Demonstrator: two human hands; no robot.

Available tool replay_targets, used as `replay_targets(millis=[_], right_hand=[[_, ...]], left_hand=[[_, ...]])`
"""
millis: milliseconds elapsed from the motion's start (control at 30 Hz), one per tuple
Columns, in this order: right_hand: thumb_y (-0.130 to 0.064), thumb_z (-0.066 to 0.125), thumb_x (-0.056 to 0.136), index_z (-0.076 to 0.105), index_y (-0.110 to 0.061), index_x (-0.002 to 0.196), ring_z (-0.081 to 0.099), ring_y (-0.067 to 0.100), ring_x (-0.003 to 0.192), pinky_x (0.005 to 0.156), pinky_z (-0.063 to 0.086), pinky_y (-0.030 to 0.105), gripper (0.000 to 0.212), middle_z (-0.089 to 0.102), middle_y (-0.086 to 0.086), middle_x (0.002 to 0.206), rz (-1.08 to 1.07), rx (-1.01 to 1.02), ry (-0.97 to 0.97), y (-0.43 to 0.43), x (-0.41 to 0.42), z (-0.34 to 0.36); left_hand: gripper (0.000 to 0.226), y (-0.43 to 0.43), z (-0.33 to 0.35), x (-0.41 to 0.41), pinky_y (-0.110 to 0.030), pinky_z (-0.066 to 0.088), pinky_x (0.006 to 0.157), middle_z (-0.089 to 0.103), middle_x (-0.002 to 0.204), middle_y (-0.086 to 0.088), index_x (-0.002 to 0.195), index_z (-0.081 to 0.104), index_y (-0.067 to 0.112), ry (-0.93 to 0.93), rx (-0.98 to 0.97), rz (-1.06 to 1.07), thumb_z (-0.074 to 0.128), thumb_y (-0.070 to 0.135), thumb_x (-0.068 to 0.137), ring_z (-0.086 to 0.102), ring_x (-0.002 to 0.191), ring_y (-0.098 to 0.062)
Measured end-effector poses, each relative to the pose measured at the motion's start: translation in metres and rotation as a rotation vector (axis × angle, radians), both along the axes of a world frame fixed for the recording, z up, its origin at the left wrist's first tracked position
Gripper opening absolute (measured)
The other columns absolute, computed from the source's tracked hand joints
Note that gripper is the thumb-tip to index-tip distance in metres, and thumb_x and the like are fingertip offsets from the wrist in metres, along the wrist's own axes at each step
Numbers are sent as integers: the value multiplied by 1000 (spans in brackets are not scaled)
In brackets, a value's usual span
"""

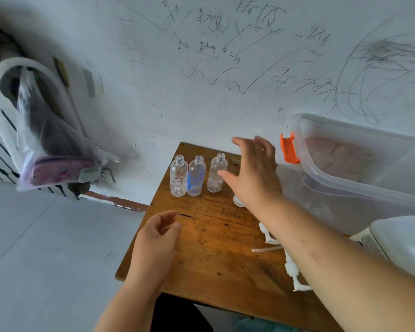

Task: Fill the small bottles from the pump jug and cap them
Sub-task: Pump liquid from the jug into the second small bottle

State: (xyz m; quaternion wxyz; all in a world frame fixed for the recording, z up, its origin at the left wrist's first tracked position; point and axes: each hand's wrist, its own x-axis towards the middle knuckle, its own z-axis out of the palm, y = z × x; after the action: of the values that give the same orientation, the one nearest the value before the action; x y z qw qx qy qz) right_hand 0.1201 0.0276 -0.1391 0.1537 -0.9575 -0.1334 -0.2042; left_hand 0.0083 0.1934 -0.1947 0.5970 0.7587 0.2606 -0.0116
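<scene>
Bottles: three small clear bottles stand in a row at the far left of the bench (216, 248), uncapped, mouths up; I take it they are lined up so I can fill them one after another. The left bottle (178, 176) and the middle bottle (196, 176) stand just beside each other; the right bottle (216, 173) stands a little apart.
Fill level: they look empty or nearly so, though the clear plastic makes this hard to judge.
Pump jug: the white jug (403, 245) sits at the near right edge, well apart from the bottles, partly cut off by the frame.
Caps: white spray tops (292, 269) lie loose on the bench near my right forearm, kept within reach for capping.
Storage tub: a clear bin with an orange latch (290, 148) stands at the far right.
Right hand (254, 173): my arm reaches out across the bench, palm down, fingers spread, grip wide and holding nothing, thumb close to the right bottle but not touching it.
Left hand (157, 238): it hovers over the near left edge, fingers loosely curled, grip half closed on nothing.
Small item: a pale round thing (238, 202) shows under my right wrist; I cannot tell what it is.
</scene>
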Motion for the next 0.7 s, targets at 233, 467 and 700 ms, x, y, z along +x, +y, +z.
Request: replay_targets(millis=[233, 467, 700], right_hand=[[-39, 64, 85, 35, -26, 140, -2, 34, 147, 118, -1, 51, 64, 49, 4, 138, 19, -390, 453, 25, 42, 18], [-25, 64, 87, 50, -27, 118, 12, 20, 146, 118, -9, 49, 34, 58, 1, 125, 60, -337, 388, 17, 26, 11], [-32, 63, 84, 49, -29, 117, 28, 19, 134, 119, 6, 47, 37, 56, -6, 121, 121, -229, 284, 5, -29, 45]], left_hand=[[29, 1, 1, -3, -43, 51, 99, 63, 116, 7, 124, 59, 26, -17, 12, -1, 59, 22, 95, 59, 109, -16], [35, 1, 2, -6, -34, 50, 94, 61, 124, 5, 130, 56, 24, -23, 106, -30, 59, 24, 95, 57, 108, -14], [66, -23, 16, -9, -35, 46, 101, 47, 141, 14, 143, 37, 35, -144, 224, -179, 70, 31, 87, 48, 126, -10]])
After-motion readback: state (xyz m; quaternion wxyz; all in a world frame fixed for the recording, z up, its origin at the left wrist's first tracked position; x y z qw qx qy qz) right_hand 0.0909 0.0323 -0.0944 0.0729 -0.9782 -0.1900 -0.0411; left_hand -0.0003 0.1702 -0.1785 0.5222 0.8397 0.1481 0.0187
